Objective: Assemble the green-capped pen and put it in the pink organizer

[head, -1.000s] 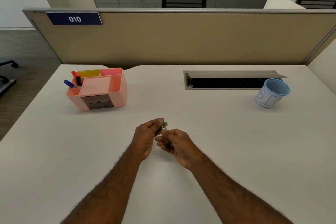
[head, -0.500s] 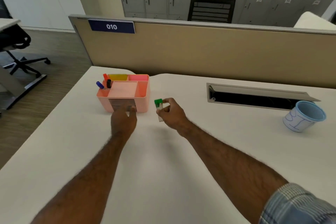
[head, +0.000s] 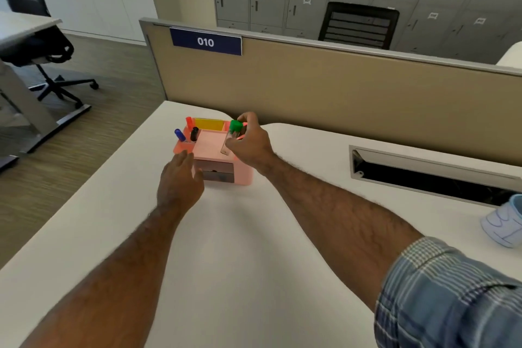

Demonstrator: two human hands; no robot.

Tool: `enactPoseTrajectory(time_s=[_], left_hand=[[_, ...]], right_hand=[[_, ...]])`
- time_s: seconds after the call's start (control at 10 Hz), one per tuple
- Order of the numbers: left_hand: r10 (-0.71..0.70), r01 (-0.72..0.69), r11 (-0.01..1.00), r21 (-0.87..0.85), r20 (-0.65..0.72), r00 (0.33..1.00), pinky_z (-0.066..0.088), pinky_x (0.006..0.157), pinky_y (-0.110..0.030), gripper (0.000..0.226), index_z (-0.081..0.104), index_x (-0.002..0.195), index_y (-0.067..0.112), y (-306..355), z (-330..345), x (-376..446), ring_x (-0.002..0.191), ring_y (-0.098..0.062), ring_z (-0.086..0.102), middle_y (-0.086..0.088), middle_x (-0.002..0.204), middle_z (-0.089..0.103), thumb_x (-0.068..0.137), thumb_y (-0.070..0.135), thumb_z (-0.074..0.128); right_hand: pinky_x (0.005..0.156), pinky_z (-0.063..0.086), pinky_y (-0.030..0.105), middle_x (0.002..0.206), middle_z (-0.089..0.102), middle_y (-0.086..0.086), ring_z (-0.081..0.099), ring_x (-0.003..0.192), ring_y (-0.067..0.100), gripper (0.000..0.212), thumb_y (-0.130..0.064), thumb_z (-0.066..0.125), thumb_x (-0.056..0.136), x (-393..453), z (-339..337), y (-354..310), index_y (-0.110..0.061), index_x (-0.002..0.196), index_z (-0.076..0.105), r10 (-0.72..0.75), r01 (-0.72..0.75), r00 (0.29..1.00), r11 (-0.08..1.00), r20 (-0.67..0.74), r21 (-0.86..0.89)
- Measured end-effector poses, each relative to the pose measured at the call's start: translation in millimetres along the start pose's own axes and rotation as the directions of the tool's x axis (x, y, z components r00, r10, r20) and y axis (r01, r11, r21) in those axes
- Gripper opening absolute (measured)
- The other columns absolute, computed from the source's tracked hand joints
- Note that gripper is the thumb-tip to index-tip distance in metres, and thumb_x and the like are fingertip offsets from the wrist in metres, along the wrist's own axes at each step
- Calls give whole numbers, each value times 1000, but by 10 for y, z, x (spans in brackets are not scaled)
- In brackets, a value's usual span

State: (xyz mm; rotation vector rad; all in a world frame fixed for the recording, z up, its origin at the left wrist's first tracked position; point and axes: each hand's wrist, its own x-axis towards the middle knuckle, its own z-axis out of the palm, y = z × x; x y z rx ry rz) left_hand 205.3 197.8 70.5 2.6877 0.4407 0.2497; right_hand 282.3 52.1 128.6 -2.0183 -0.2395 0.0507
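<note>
The pink organizer stands on the white desk near its far left corner, with small dark drawers in its front. My right hand holds the green-capped pen upright over the organizer's top, green cap up and clear barrel down. My left hand hovers with fingers spread at the organizer's front left corner, holding nothing. Blue, black and red capped pens stand in the organizer's left compartment.
A yellow insert sits in the organizer's rear compartment. A cable slot is cut into the desk at the right, and a pale blue paper cup lies near the right edge. A beige partition backs the desk.
My right hand has carried the green-capped pen from beside the organizer to above its top. My left hand stays by the organizer's front. The camera has come closer and turned left.
</note>
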Motion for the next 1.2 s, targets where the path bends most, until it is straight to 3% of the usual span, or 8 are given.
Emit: enactPoseTrajectory(time_s=[0.2,0.3,0.4,0.6,0.7,0.9,1.0,1.2], left_hand=[[34,-36,999,-33,-46,998,33,114,-45,56,44,144,3,-97,103,5,144,-31,35,-14,154,41,92,17,60],[41,-45,997,-62,-64,997,34,114,-44,57,45,143,3,-125,130,-5,144,-30,36,-14,153,42,91,15,63],[42,-48,996,-73,-82,996,36,113,-43,60,44,144,3,-116,143,-19,144,-30,35,-14,153,41,89,13,65],[46,-51,996,-71,-78,996,36,113,-44,65,41,145,2,-114,151,-14,145,-30,34,-14,155,39,87,13,67],[45,-51,995,-81,-77,996,36,113,-45,67,40,146,3,-109,152,-12,145,-30,34,-13,155,38,86,14,69],[6,-9,995,-96,-31,1000,33,114,-44,66,37,148,7,-70,114,8,147,-29,30,-11,158,34,90,22,64],[-10,9,992,-122,-4,1000,36,111,-46,57,43,145,8,34,45,-9,143,-31,36,-11,155,39,93,24,60],[102,-93,984,-155,57,993,33,113,-49,49,47,143,13,433,-3,-216,146,-28,32,-6,156,39,96,26,54]], right_hand=[[53,37,4,99,57,5,52,83,15,43,-12,76,76,216,213,9,-12,109,48,-52,48,997,997,-58,-53],[66,45,14,102,59,7,54,87,15,44,-7,76,76,276,295,52,-10,113,51,-99,96,995,990,-27,-101],[63,48,16,95,57,2,58,87,17,36,-6,74,77,326,337,129,-16,101,49,-107,112,994,978,37,-178],[71,54,32,97,69,6,64,88,25,27,-12,72,76,370,320,295,-20,90,50,-141,177,983,886,116,-428],[69,49,29,98,70,7,64,88,25,27,-14,73,75,375,317,336,-18,92,53,-170,210,977,860,127,-465],[85,57,34,118,69,4,65,103,22,48,-22,76,73,245,203,247,-15,118,59,-221,223,974,875,55,-429],[86,49,32,120,67,5,62,107,24,53,-28,71,77,104,48,211,-16,126,56,-212,200,977,875,22,-442],[96,44,39,124,65,8,57,114,30,56,-35,66,80,-237,-411,180,-14,129,53,-221,185,975,842,-11,-507]])
